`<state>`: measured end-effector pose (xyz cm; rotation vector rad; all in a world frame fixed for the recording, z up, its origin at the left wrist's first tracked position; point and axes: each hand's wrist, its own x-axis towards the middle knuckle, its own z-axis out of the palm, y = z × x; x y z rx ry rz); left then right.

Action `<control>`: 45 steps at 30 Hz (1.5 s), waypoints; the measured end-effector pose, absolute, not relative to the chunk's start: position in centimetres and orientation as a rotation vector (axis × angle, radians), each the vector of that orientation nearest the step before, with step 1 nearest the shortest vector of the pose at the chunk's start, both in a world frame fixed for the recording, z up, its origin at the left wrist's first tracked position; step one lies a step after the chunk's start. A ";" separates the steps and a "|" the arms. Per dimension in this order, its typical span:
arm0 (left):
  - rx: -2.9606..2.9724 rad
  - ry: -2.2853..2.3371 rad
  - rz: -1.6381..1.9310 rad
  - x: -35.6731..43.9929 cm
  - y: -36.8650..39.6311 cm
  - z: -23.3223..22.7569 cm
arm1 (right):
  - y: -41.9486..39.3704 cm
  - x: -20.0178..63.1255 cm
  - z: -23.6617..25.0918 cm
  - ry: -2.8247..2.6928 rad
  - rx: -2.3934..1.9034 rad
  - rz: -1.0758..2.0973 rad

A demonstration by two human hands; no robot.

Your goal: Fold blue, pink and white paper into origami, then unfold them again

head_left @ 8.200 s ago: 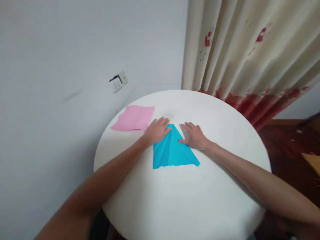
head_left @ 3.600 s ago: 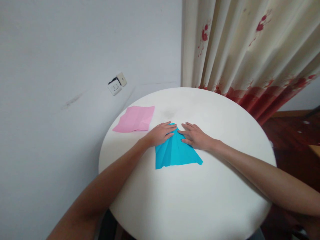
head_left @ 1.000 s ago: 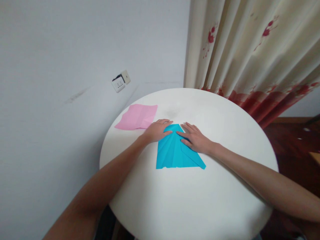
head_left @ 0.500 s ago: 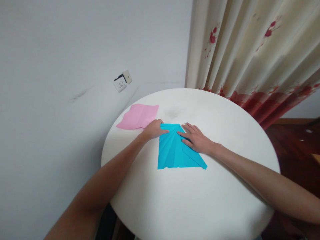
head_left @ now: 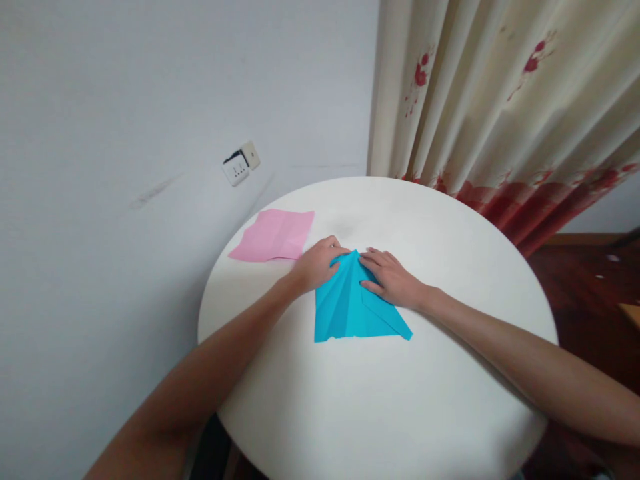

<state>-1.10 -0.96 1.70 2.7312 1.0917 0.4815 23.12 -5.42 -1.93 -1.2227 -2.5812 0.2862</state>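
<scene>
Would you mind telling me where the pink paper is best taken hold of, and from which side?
Probably by the pink paper corner at the table edge, coming from the wall side: it lies flat, so only an edge offers purchase. The left hand is nearest; both it and the right hand press the blue paper.

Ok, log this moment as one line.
left hand: flat on blue paper, left of tip | right hand: flat on it, right side | pink paper: apart | round white table
</scene>
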 end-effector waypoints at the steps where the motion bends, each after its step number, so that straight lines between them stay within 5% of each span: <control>1: 2.797 1.011 0.438 -1.1 -1.1 1.8 | -5.5 23.1 -1.9 -2.588 -1.225 0.282; 14: 2.846 0.749 0.010 -1.5 -2.0 1.9 | -5.8 23.0 -1.5 -2.608 -1.264 0.289; 45: 2.873 0.547 -0.004 -1.2 -2.7 3.3 | -5.6 23.0 -1.1 -2.528 -1.148 0.296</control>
